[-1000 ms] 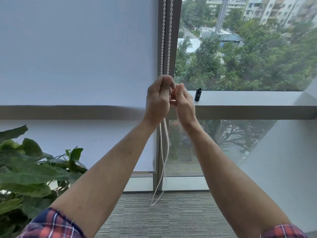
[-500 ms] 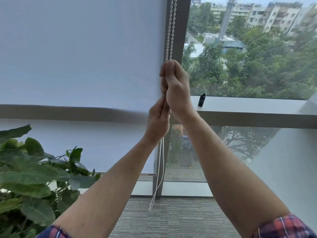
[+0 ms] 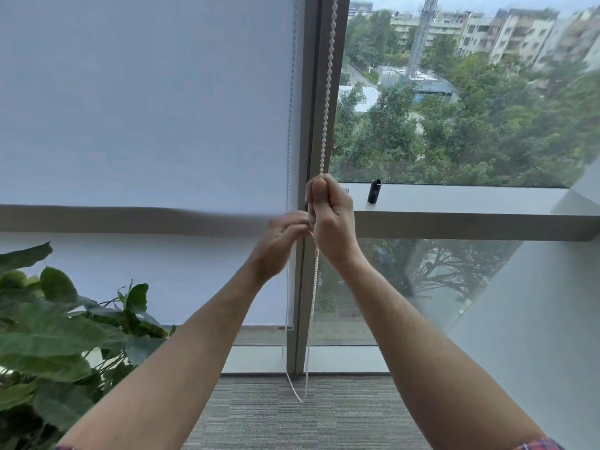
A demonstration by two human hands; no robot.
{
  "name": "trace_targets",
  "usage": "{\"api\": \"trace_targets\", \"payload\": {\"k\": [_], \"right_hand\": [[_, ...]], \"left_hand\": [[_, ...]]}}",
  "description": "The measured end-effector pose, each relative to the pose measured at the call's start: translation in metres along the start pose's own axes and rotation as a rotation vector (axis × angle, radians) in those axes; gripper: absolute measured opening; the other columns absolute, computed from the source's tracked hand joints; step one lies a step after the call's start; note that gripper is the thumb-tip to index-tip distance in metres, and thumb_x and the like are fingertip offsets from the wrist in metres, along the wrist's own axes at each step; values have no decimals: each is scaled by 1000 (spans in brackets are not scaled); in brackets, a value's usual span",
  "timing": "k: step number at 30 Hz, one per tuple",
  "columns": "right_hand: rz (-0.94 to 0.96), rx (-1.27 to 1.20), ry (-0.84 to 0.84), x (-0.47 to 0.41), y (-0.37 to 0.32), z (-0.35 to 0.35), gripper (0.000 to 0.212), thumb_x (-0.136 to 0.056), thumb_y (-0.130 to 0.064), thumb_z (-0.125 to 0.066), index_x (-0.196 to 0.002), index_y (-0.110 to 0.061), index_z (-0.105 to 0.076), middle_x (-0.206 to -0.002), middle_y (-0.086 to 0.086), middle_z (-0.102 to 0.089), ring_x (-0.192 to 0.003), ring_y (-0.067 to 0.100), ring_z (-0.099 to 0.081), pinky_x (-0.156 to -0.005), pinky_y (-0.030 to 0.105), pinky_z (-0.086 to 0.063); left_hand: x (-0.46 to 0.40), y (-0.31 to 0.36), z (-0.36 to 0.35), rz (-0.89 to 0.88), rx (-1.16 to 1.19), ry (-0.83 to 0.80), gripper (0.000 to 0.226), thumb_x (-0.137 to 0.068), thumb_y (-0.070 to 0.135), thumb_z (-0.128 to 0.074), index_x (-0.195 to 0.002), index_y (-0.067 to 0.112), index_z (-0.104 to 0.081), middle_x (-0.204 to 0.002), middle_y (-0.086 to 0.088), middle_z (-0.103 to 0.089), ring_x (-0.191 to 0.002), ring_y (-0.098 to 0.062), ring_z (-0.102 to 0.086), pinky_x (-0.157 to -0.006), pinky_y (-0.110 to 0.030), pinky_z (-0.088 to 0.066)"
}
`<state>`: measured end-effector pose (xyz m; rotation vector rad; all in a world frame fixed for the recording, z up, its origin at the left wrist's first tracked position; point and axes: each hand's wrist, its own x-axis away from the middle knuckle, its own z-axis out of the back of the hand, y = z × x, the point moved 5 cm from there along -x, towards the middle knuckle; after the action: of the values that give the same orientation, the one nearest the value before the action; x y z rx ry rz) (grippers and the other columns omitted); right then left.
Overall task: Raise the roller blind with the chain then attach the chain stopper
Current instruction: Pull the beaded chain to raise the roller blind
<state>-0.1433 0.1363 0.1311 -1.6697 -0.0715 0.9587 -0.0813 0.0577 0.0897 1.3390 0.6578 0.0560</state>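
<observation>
At the window post, the right hand (image 3: 329, 219) is fisted round the near strand of the chain (image 3: 327, 92), which runs straight up out of the fist and hangs below it to a loop just above the floor. The left hand (image 3: 281, 245) sits lower and just left, touching the right, fingers curled at the far strand along the blind (image 3: 146, 108); blur hides whether it grips. The next pull likely follows the chain's vertical axis, with the right hand higher and better placed.
</observation>
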Motion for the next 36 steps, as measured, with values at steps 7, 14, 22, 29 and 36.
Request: {"api": "trace_targets", "payload": {"k": [7,14,22,29,36], "right_hand": [[-32,11,-41,16,10,-14,38,-102,-32,-41,-66,-39,-50,-55,-19,-41,-53,6,-33,-55,28,-28],[-146,70,-46,50,58,-3,35,-99,-42,-40,-65,-33,-44,-58,-11,-40,-54,13,-34,-54,34,-29],[-228,-105,-97,34,56,13,43,-102,-36,-36,-74,-24,-67,-66,10,-55,-58,16,-51,-57,29,-43],[-137,-182,30,-28,-2,18,39,-104,-34,-40,-87,-15,-71,-76,3,-67,-71,14,-64,-68,26,-52],[-29,-271,-105,-50,-60,-17,33,-109,-21,-31,-95,-13,-59,-68,3,-47,-52,11,-36,-46,28,-25]], "left_hand": [[-37,93,6,-154,199,41,39,-98,36,-43,-116,8,-64,-99,-12,-69,-92,-28,-66,-84,-42,-54],[-39,83,-16,-172,152,143,33,-105,16,-38,-88,2,-63,-52,2,-41,-41,-9,-32,-42,-23,-27],[-35,73,-16,-183,166,259,35,-104,14,-39,-72,13,-55,-51,7,-34,-46,-7,-27,-45,-22,-23],[-24,45,-21,-124,133,287,34,-100,9,-41,-68,13,-52,-52,13,-42,-50,-5,-33,-49,-19,-30],[1,4,-18,-4,36,266,38,-98,21,-41,-64,29,-54,-58,2,-38,-52,-10,-31,-50,-28,-27]]}}
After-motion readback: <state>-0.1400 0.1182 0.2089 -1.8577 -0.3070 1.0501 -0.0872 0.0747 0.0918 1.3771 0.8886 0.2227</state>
